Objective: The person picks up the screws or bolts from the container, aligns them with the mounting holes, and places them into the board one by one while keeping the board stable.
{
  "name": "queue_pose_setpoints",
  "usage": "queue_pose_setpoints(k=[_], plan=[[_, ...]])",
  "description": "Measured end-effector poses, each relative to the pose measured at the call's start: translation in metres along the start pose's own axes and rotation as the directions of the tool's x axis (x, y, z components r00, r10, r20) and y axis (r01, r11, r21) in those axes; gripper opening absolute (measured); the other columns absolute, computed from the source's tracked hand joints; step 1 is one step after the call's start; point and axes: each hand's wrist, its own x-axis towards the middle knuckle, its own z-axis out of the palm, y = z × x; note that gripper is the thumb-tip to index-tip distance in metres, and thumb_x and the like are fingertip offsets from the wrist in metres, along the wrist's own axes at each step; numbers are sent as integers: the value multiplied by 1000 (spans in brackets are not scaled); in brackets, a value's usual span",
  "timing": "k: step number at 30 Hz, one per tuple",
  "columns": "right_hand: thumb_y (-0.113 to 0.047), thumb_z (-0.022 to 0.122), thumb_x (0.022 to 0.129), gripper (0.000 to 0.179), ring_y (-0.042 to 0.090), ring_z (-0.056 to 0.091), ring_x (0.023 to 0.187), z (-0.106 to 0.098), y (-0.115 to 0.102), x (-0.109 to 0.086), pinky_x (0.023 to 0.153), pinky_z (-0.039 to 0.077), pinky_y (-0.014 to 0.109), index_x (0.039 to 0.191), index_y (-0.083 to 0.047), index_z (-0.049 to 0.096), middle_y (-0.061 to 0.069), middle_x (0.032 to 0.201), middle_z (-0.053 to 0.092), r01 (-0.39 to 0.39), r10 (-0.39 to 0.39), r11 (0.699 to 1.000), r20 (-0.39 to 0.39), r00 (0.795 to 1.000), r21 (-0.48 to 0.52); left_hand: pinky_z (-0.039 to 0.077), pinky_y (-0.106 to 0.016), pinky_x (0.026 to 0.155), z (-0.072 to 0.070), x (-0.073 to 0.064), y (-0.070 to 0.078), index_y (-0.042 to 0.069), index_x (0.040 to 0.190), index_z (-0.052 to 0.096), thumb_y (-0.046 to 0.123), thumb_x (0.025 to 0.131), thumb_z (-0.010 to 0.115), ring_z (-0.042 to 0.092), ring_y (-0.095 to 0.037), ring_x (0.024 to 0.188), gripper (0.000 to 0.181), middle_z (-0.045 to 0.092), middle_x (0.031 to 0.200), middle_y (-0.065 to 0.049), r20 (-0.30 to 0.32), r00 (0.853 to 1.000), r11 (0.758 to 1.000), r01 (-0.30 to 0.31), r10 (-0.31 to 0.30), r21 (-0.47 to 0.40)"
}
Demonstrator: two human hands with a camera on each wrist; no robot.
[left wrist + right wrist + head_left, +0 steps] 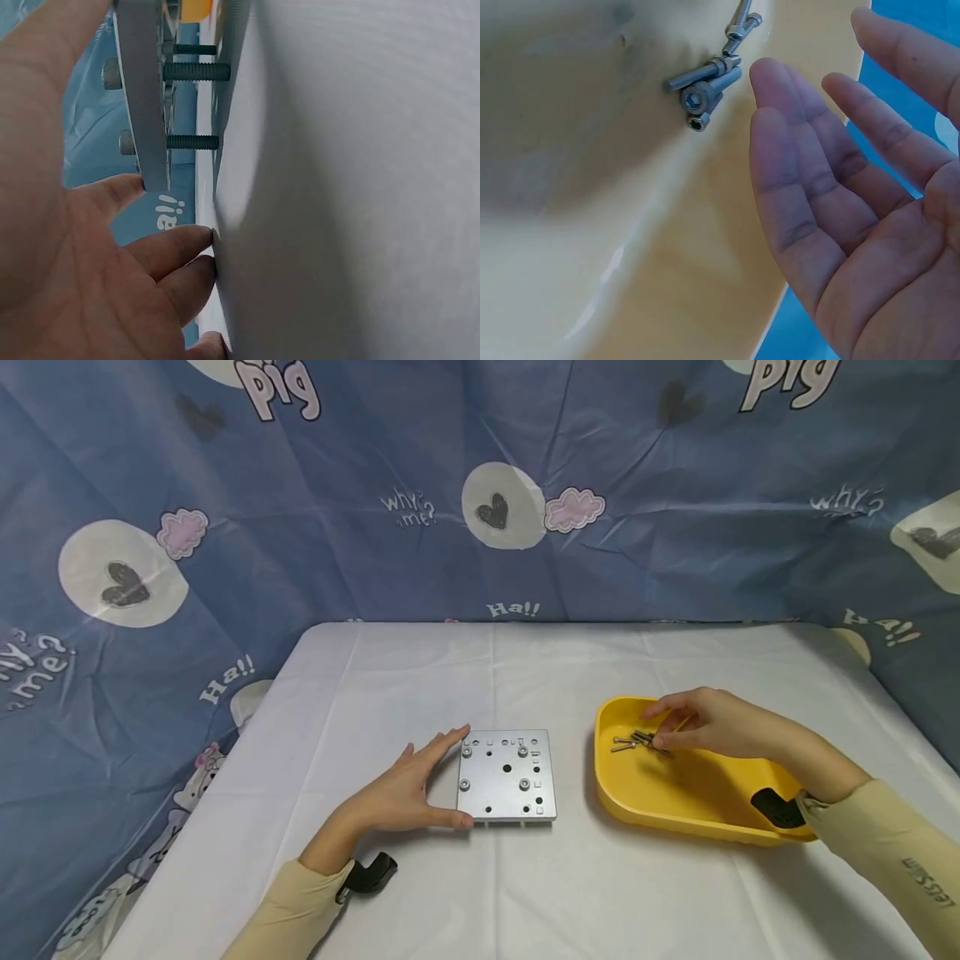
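Observation:
A square metal plate point(495, 789) with holes lies on the white cloth, several socket-head bolts point(524, 784) standing in it. Their threaded shanks point(196, 71) stick out below the plate in the left wrist view. My left hand point(397, 797) holds the plate by its left side, thumb at the near corner and index finger at the far one. Inside the yellow tray point(637, 789), my right hand point(712, 722) hovers with loosely bent fingers beside a small heap of loose bolts point(697, 94). Nothing shows between its fingers.
A white cloth point(420, 668) covers the table. Behind and to the left hangs a blue printed curtain point(337, 543). The tray stands right of the plate with a raised rim point(697, 828). Black wrist mounts point(371, 872) are strapped at both sleeves.

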Motion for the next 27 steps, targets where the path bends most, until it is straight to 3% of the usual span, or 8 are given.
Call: queue_pose_setpoints(k=[13, 22, 27], plan=[[-12, 74, 102, 44, 13, 76, 95, 5, 8, 9, 85, 64, 25, 139, 10, 64, 13, 113, 81, -44, 15, 969, 119, 993, 245, -1, -66, 136, 0, -1, -7, 29, 173, 21, 53, 71, 99, 15, -36, 169, 131, 23, 180, -3, 1, 1000, 999, -25, 25, -21], [-12, 72, 103, 46, 12, 77, 99, 11, 10, 8, 86, 65, 27, 141, 11, 62, 15, 117, 81, -92, 43, 950, 166, 985, 300, 1, -66, 136, 0, 1, -10, 31, 173, 21, 57, 72, 97, 17, -35, 168, 130, 24, 180, -3, 6, 998, 998, -55, 55, -8], [-13, 74, 102, 46, 11, 76, 96, 13, 10, 14, 86, 65, 26, 140, 11, 63, 15, 116, 81, -101, 46, 947, 181, 982, 306, 1, -65, 136, 0, -2, -11, 31, 173, 21, 57, 72, 97, 16, -34, 169, 130, 23, 180, -2, 1, 999, 999, -44, 44, -4]])
